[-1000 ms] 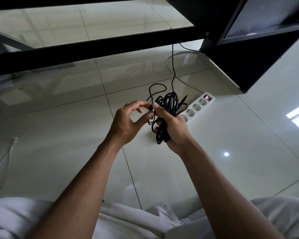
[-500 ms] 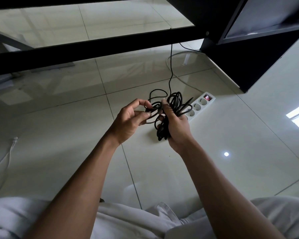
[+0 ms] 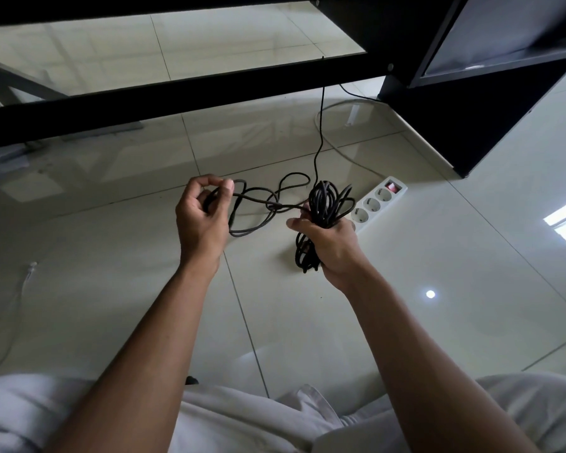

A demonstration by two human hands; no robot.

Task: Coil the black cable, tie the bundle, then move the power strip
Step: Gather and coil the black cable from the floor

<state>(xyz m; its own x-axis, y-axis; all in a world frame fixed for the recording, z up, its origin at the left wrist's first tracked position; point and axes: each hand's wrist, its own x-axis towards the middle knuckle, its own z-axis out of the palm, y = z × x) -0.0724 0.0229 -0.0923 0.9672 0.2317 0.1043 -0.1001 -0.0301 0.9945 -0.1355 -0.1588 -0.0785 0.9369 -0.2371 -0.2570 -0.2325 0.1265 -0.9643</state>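
Right hand [image 3: 332, 245] closed tight around the black cable [image 3: 324, 207] bundle, held up over the floor [image 3: 111, 256]. Left hand [image 3: 203, 217] off to the left, fingers pinched shut on a loose loop of that cable. Farther off, right of the bundle, white power strip [image 3: 378, 201] flat on the floor.

Glossy tiled floor [image 3: 471, 289], black furniture frame [image 3: 144, 103], thin white cord [image 3: 23, 282] at left

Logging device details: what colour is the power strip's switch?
Red, on the white power strip, at its far end; head view.
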